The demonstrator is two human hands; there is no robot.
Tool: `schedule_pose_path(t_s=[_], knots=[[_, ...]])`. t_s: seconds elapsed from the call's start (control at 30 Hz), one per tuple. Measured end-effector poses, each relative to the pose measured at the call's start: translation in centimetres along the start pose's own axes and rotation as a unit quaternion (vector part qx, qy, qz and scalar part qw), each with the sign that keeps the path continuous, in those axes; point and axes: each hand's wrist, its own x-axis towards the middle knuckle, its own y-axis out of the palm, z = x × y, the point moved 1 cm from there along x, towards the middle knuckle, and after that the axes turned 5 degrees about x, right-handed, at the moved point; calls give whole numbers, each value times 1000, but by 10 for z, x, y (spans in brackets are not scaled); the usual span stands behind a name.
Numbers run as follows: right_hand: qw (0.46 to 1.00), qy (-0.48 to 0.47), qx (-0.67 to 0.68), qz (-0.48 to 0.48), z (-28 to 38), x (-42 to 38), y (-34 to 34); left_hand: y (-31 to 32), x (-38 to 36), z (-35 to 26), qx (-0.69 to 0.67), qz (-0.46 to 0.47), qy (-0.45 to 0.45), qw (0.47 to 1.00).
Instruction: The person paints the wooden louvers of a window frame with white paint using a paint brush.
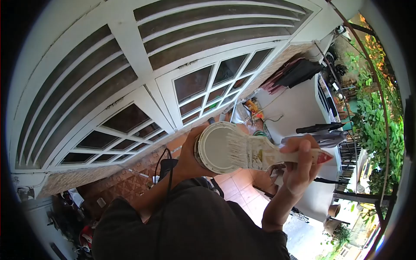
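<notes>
My left hand (190, 152) is wrapped round the side of a round paint can (213, 147), which holds pale, whitish paint up near its rim. In my right hand (300, 167) is a wide paintbrush (255, 152), gripped by its handle with the red-tipped end (324, 157) sticking out past my fingers. White paint coats the bristles and has smeared onto the ferrule. The bristle ends overlap the can's opening in this view.
White-framed windows (216, 82) with glass panes and slatted vents rise in front. Orange floor tiles (232, 184) lie below. Dark clothes (299, 73) hang at the right, near a white wall (299, 104) and green plants (375, 117). A black cord (162, 195) hangs by my left arm.
</notes>
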Motion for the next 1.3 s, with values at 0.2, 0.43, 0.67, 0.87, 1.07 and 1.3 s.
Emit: schedule_pose_path(t_s=[0.2, 0.43, 0.67, 0.87, 1.07, 1.3], knots=[[982, 25, -59, 176, 3, 10, 20, -3, -14, 3, -9, 10, -62, 998], [953, -20, -143, 267, -9, 12, 45, -4, -15, -16, 5, -12, -38, 999], [941, -52, -177, 284, -10, 14, 57, -8, -11, -10, 7, 26, -85, 996], [927, -58, -215, 301, -14, 18, 62, -10, -5, -7, 45, 40, -75, 995], [920, -80, -234, 304, -21, 22, 67, -11, -2, -5, 29, 34, -92, 995], [932, -38, -205, 296, -28, 30, 69, -13, 4, -17, 20, -14, -77, 997]])
